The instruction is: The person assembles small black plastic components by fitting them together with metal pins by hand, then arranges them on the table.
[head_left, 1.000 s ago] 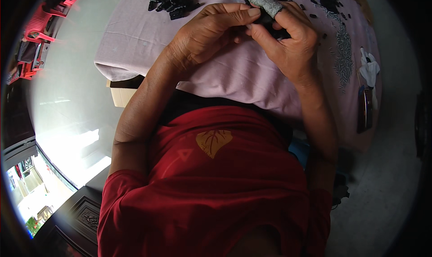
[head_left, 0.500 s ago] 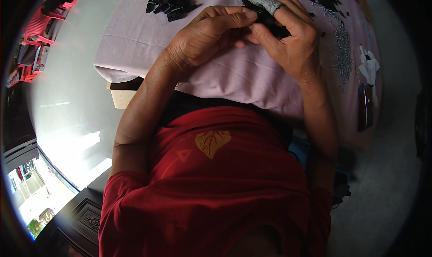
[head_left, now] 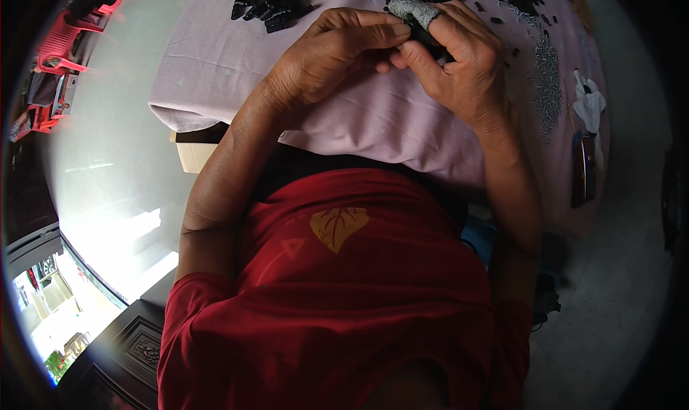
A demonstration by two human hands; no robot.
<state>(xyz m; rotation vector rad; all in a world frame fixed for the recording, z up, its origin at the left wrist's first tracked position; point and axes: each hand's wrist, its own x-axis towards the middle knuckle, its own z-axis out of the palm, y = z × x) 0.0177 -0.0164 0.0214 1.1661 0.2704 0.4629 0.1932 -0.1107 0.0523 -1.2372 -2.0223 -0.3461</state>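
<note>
- Currently pinching a small black part [head_left: 422,34] between left hand [head_left: 326,58] and right hand [head_left: 459,66], upper centre of frame, above the pink-clothed worktop [head_left: 215,66].
- Probably handling as light, stiff, slippery; gripping best by its ends.

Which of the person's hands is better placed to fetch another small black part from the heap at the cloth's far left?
Probably the left hand: it lies nearer the heap of black parts, while the right hand grips the black piece.
</note>
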